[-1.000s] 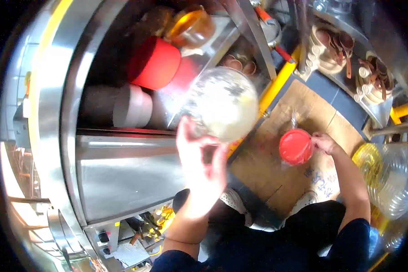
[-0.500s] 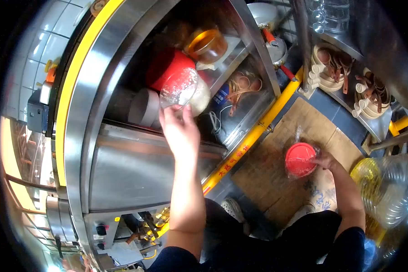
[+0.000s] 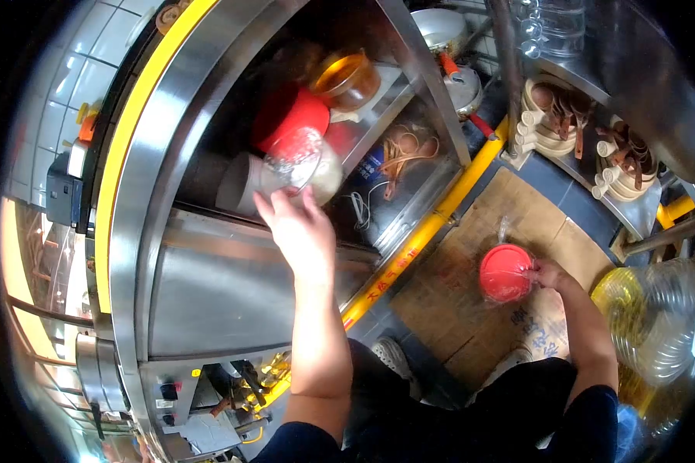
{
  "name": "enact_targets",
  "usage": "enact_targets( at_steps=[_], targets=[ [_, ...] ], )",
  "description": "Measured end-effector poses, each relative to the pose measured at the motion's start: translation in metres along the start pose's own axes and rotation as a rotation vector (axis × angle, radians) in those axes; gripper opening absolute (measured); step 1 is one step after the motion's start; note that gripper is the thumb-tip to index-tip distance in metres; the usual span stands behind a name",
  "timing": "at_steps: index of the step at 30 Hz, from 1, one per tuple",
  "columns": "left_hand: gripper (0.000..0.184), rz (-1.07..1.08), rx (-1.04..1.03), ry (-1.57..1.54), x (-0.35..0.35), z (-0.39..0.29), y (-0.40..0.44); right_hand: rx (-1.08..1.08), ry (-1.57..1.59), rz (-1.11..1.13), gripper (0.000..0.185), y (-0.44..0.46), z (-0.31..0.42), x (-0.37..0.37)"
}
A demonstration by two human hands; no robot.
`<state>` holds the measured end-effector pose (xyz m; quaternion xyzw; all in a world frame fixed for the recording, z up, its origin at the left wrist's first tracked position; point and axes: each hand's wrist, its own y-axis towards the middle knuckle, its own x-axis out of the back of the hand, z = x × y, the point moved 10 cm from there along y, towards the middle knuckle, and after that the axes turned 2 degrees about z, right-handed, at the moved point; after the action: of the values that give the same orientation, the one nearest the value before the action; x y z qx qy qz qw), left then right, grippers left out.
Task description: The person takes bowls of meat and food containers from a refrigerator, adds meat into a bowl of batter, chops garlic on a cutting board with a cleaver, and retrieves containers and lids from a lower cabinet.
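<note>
In the cabinet opening, my left hand [image 3: 300, 235] pinches the edge of a clear round plastic lid [image 3: 289, 171]; whether it is a lid or a shallow bowl is hard to tell. Behind it stand a red container [image 3: 292, 116] and a rounded whitish thing [image 3: 327, 176], partly covered. A pale cylindrical tub [image 3: 238, 185] is just left of the lid. Lower down, over the cardboard on the floor, my right hand [image 3: 547, 274] grips the rim of a red bowl [image 3: 505, 272]. Clear film clings around this bowl.
An amber pot [image 3: 347, 81] and wooden spoons [image 3: 409, 150] share the cabinet. A yellow pipe [image 3: 409, 251] runs along its lower edge. Pale handled bowls with wooden spoons [image 3: 548, 116] fill a right-hand shelf. Stacked clear plastic lids [image 3: 660, 324] stand beside my right arm.
My left hand has turned the clear lid slightly and shifted a little left and down. The red bowl in my right hand has shifted slightly left, and its film looks less smeared.
</note>
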<state>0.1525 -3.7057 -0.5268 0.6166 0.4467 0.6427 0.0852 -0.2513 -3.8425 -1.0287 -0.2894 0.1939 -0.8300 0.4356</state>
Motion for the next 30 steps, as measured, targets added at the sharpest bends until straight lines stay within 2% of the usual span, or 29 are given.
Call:
enact_targets(
  at_steps=[6,8,11,15,18,21,24,27,30],
  targets=[
    [0.026,0.003,0.059,-0.012,-0.001,0.007,0.001,-0.112,-0.116,0.049,0.051,0.011,-0.018,-0.003],
    [0.027,0.014,0.078,-0.027,-0.004,0.009,-0.001,-0.079,-0.058,0.028,0.049,0.012,-0.019,-0.005],
    [0.032,-0.084,-0.08,0.159,-0.003,-0.005,-0.005,-0.084,-0.057,0.062,0.049,0.013,-0.02,-0.007],
    [0.046,-0.07,-0.081,0.226,-0.008,-0.011,-0.01,-0.219,0.116,0.03,0.058,-0.022,0.009,0.003],
    [0.046,-0.059,-0.12,0.186,-0.012,-0.006,-0.016,-0.24,0.112,0.139,0.064,-0.033,0.01,-0.004],
    [0.046,-0.057,-0.115,0.151,-0.011,-0.002,-0.016,-0.277,0.047,0.253,0.06,-0.033,-0.001,-0.018],
    [0.04,-0.111,-0.122,0.141,-0.003,-0.007,-0.014,-0.218,-0.016,0.255,0.053,-0.01,-0.032,-0.02],
    [0.027,-0.11,-0.177,0.146,-0.005,-0.007,-0.011,-0.249,0.138,0.239,0.044,0.006,-0.061,-0.024],
    [0.015,-0.087,-0.173,0.033,-0.006,-0.008,-0.009,-0.106,0.041,0.182,0.038,0.01,-0.051,-0.015]
  ],
)
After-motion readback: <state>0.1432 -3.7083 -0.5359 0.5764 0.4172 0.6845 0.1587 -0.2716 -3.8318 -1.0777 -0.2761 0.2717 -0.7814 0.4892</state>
